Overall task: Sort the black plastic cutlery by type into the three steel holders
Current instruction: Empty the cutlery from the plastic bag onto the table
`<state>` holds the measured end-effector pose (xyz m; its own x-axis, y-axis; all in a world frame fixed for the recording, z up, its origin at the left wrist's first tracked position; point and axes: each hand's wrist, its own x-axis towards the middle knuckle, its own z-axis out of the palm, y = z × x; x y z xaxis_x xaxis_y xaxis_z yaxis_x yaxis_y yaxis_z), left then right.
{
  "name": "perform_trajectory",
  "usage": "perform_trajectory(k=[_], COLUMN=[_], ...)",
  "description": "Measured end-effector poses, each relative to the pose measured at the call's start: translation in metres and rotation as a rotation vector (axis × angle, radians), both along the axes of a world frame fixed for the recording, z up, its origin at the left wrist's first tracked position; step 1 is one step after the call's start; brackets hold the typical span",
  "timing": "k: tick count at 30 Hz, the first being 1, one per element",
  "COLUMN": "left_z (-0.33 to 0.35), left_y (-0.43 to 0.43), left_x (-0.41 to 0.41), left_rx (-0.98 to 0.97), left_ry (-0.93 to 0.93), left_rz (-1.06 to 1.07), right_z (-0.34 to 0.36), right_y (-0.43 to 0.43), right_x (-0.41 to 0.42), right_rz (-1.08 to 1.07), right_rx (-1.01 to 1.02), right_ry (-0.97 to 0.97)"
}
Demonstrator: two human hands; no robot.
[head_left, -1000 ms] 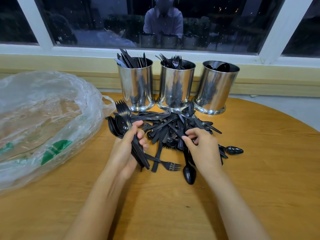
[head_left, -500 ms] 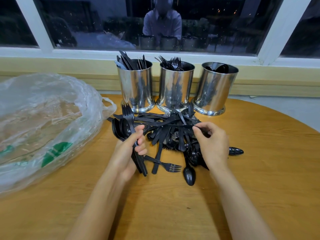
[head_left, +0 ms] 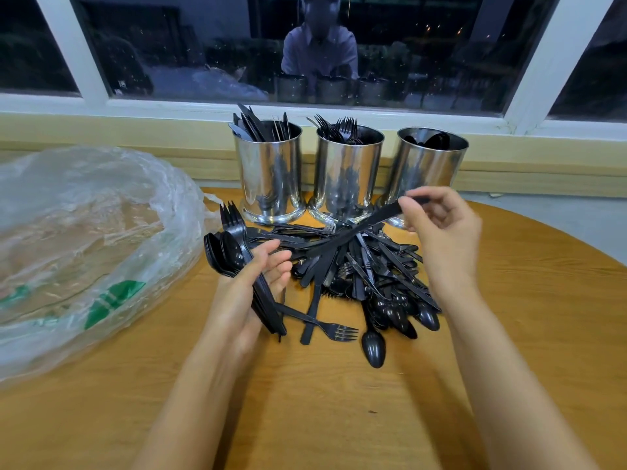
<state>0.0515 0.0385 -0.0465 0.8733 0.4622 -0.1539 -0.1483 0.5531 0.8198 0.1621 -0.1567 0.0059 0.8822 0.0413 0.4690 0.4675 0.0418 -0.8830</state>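
Observation:
A heap of black plastic cutlery point(head_left: 369, 269) lies on the round wooden table point(head_left: 526, 334) in front of three steel holders. The left holder point(head_left: 271, 171) has knives, the middle holder point(head_left: 347, 171) forks, the right holder point(head_left: 427, 164) spoons. My left hand point(head_left: 251, 293) grips a bundle of spoons and forks point(head_left: 230, 249), bowls and tines pointing away from me. My right hand point(head_left: 444, 228) pinches the handle end of a black knife point(head_left: 359, 228), lifted off the heap and slanting down to the left.
A large crumpled clear plastic bag point(head_left: 84, 245) covers the table's left side. Behind the holders run a yellow sill and a dark window point(head_left: 305, 45). A lone fork point(head_left: 325, 327) and spoon point(head_left: 373, 347) lie at the near edge of the heap.
My right hand has risen from the heap and drawn one knife up and to the right. My left hand keeps its bundle, with its fingers now stretched out further.

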Motion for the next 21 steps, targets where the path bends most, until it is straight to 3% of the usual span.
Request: perform_trajectory(k=[5, 9, 14, 17, 21], left_z=[0.003, 0.004, 0.003, 0.002, 0.003], left_y=[-0.005, -0.015, -0.015, -0.007, 0.004], left_x=[-0.002, -0.004, -0.002, -0.001, -0.001], left_rx=[0.119, 0.280, 0.331, 0.232, 0.106], left_ry=[-0.004, 0.034, 0.132, 0.141, 0.134], left_rz=[-0.144, -0.326, -0.213, -0.090, 0.060], right_z=[0.012, 0.000, -0.007, -0.016, -0.041], right_y=[0.021, 0.048, 0.061, 0.062, 0.064], right_x=[0.004, 0.003, 0.005, 0.019, 0.047], right_rz=[0.275, 0.282, 0.371, 0.359, 0.207], right_rx=[-0.325, -0.430, -0.378, -0.369, -0.636], right_ry=[0.054, -0.024, 0.030, 0.086, 0.032])
